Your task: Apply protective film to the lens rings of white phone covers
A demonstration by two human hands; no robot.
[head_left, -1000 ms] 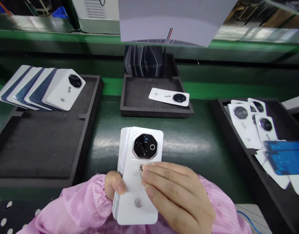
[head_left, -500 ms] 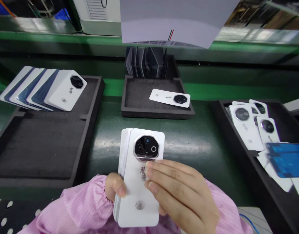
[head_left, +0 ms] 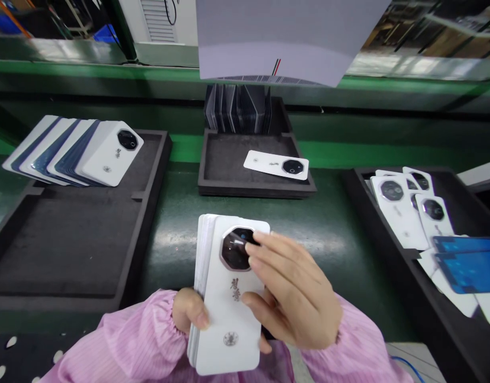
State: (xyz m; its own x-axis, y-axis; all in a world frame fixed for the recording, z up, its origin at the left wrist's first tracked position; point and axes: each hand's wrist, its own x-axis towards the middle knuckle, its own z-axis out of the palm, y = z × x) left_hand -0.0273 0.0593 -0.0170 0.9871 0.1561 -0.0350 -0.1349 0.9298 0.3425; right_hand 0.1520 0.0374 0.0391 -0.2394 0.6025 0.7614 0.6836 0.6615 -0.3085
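My left hand point(head_left: 188, 315) grips a stack of white phone back covers point(head_left: 224, 319) from below, thumb on its left edge. The top cover shows a black octagonal camera module point(head_left: 234, 249). My right hand point(head_left: 292, 292) lies over the right side of the stack, its fingertips resting on the camera module and its thumb pressing the cover's right edge. Both arms wear pink striped sleeves.
A large black foam tray point(head_left: 69, 234) at the left holds fanned white covers point(head_left: 75, 151). A smaller tray point(head_left: 213, 159) ahead holds one white cover point(head_left: 268, 163) and upright dark parts point(head_left: 237, 109). A right tray point(head_left: 372, 223) holds more covers point(head_left: 404, 213) and blue film sheets point(head_left: 468, 263).
My right hand's fingers slid up the top cover from the printed logo to the camera module. The stack stays in my left hand, tilted slightly.
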